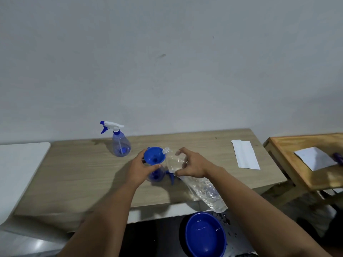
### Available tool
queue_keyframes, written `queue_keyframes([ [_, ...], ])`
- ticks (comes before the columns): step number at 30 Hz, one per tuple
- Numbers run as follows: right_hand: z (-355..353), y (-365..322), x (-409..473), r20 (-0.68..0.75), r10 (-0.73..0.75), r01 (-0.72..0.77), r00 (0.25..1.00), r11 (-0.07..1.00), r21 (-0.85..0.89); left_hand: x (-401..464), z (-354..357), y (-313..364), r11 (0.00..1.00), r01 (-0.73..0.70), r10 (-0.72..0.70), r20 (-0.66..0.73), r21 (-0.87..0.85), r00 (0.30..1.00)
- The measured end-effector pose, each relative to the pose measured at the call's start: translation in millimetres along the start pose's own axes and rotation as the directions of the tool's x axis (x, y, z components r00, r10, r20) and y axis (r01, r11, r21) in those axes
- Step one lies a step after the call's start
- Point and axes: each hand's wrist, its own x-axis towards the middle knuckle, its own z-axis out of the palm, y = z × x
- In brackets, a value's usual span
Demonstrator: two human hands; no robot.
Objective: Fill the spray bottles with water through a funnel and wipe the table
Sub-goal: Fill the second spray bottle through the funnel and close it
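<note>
A blue funnel [154, 155] sits in the neck of an open clear spray bottle [156, 175] at the middle of the wooden table [74, 179]. My left hand [140, 168] grips that bottle just under the funnel. My right hand [191, 164] holds a large clear water bottle [202, 188] tilted, its open mouth at the funnel's rim. A loose blue spray head [171, 176] lies on the table behind the bottles. A second spray bottle [119, 143] with its white-and-blue trigger head on stands at the back left.
A folded white paper towel [246, 154] lies at the table's right end. A blue basin [205, 235] with water sits low by the table's front edge. A second wooden table [297, 145] with a white paper stands at the right. A white surface [22, 158] adjoins on the left.
</note>
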Motion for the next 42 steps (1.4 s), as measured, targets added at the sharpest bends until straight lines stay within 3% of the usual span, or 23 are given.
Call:
queue_keyframes([
  [6, -6, -6, 6, 0.076, 0.106, -0.089, 0.991, 0.975, -0.202, 3, 3, 2, 1.000, -0.005, 0.005, -0.010, 0.006, 1.000],
  [19, -25, -36, 18, 0.159, 0.168, -0.100, 0.973, 0.925, -0.366, 3, 0, -1, 1.000, -0.001, 0.001, -0.004, 0.024, 1.000],
  [42, -26, -53, 16, 0.168, 0.210, -0.122, 0.963, 0.899, -0.422, 1, -1, 4, 0.995, -0.014, 0.015, -0.005, 0.095, 1.000],
])
